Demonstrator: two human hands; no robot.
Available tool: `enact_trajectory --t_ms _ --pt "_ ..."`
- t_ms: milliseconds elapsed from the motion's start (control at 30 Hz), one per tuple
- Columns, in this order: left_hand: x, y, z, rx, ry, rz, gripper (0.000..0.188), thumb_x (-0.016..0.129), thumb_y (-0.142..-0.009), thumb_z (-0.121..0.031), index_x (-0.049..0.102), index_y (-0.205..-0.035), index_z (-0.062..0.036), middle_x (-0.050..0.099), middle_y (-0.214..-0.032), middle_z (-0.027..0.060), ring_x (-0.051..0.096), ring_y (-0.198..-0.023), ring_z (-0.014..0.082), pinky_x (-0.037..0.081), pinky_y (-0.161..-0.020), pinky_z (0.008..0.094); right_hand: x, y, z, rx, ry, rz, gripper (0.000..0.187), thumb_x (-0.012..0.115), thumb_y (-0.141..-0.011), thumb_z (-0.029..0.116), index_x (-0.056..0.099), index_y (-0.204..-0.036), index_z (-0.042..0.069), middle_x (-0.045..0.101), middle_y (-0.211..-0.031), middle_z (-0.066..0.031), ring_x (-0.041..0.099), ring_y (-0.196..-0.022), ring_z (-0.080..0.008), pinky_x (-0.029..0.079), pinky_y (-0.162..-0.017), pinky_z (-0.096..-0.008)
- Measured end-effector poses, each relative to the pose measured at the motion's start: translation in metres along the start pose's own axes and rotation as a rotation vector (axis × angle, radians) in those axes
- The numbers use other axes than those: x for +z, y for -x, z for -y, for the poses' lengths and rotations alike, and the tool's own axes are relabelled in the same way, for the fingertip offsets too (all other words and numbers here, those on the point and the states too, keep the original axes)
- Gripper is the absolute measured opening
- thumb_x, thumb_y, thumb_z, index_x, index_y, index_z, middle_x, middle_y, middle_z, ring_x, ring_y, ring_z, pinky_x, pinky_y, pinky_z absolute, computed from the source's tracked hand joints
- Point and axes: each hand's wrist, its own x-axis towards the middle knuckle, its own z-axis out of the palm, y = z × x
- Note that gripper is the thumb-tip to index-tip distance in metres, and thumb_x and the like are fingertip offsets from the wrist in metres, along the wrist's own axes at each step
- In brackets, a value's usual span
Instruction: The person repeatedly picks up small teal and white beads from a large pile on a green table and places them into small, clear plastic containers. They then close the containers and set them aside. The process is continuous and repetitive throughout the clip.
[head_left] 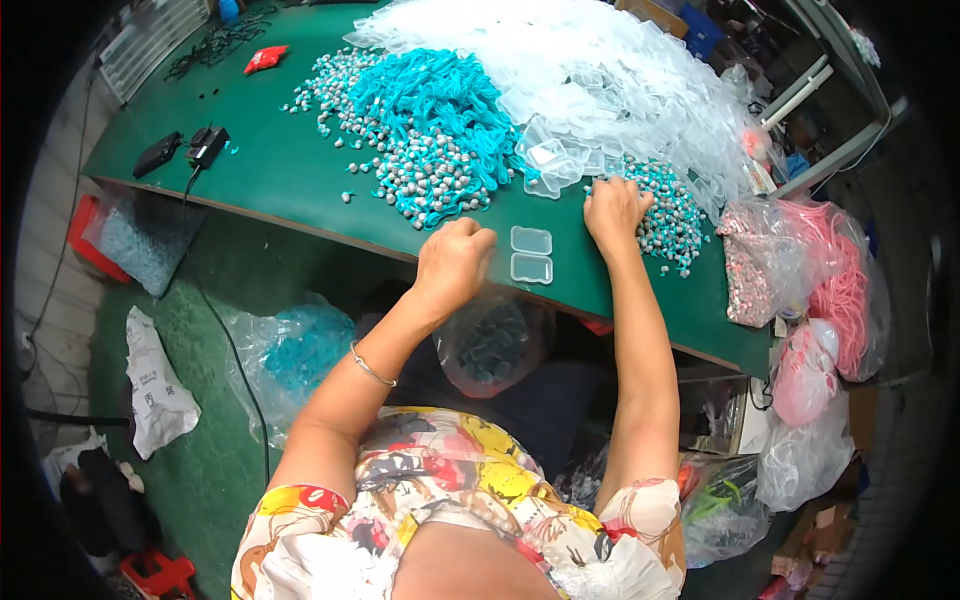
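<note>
My left hand (455, 262) is curled closed at the front edge of the green table (290, 190), just left of a small clear plastic case (531, 241). Whatever its fingers hold, if anything, is hidden. The case lies open and flat, its two halves one behind the other, and no contents show in it. My right hand (616, 212) reaches to the left side of a pile of small teal-and-grey bead-like pieces (668, 215). Its fingers are bent together at the pile, and I cannot make out what they pinch.
A heap of teal cords (440, 90) with more bead-like pieces (425, 175) lies at the back left. Behind it spreads a large mound of clear plastic cases (610, 70). Bags of pink cords (838, 290) hang at the right. A black adapter (207, 147) trails a cable leftward.
</note>
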Motion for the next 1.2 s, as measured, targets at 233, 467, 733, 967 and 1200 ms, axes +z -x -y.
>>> enact_trajectory --t_ms 233,467,733,967,1200 --pt "0.004 0.002 -0.004 -0.083 0.316 -0.022 0.014 0.072 -0.079 -0.002 0.067 -0.092 -0.0035 0.062 -0.084 0.0113 0.063 -0.071 0.0265 0.050 -0.063 0.0368 -0.040 0.043 -0.003 -0.177 -0.492 0.002 0.010 0.075 -0.076 0.015 0.071 -0.085 0.014 0.068 -0.086 -0.0014 0.062 -0.089 -0.0221 0.036 -0.086 -0.0418" --pt "0.014 -0.002 -0.024 -0.027 0.422 0.062 0.012 0.073 -0.079 -0.004 0.068 -0.090 -0.0044 0.064 -0.084 0.0103 0.062 -0.074 0.0270 0.050 -0.066 0.0374 -0.078 0.073 0.024 -0.461 -0.855 0.126 0.015 0.074 -0.074 0.007 0.070 -0.088 0.011 0.069 -0.088 -0.0030 0.063 -0.089 -0.0222 0.040 -0.085 -0.0380" --pt "0.019 0.000 -0.023 0.082 0.286 0.113 0.012 0.074 -0.078 -0.009 0.069 -0.089 -0.0075 0.063 -0.090 0.0088 0.061 -0.092 0.0315 0.050 -0.076 0.0422 -0.079 0.065 0.023 -0.540 -0.832 0.233 0.017 0.073 -0.074 0.005 0.071 -0.090 0.008 0.069 -0.094 -0.0040 0.062 -0.093 -0.0246 0.044 -0.086 -0.0387" --pt "0.017 0.003 -0.019 0.071 0.348 0.075 0.029 0.077 -0.076 -0.014 0.065 -0.101 -0.0050 0.058 -0.103 0.0147 0.060 -0.096 0.0346 0.050 -0.081 0.0429 -0.075 0.049 0.020 -0.384 -1.062 0.399 0.015 0.074 -0.076 0.008 0.071 -0.091 0.007 0.070 -0.089 -0.0072 0.064 -0.087 -0.0276 0.048 -0.076 -0.0395" --pt "0.014 0.001 -0.021 0.093 0.311 0.130 0.043 0.081 -0.073 -0.019 0.062 -0.109 -0.0041 0.056 -0.107 0.0146 0.058 -0.100 0.0347 0.050 -0.083 0.0432 -0.019 -0.014 0.055 -0.292 -0.505 -0.160 0.011 0.073 -0.078 0.018 0.073 -0.086 0.010 0.067 -0.086 -0.0069 0.062 -0.089 -0.0280 0.041 -0.083 -0.0467"
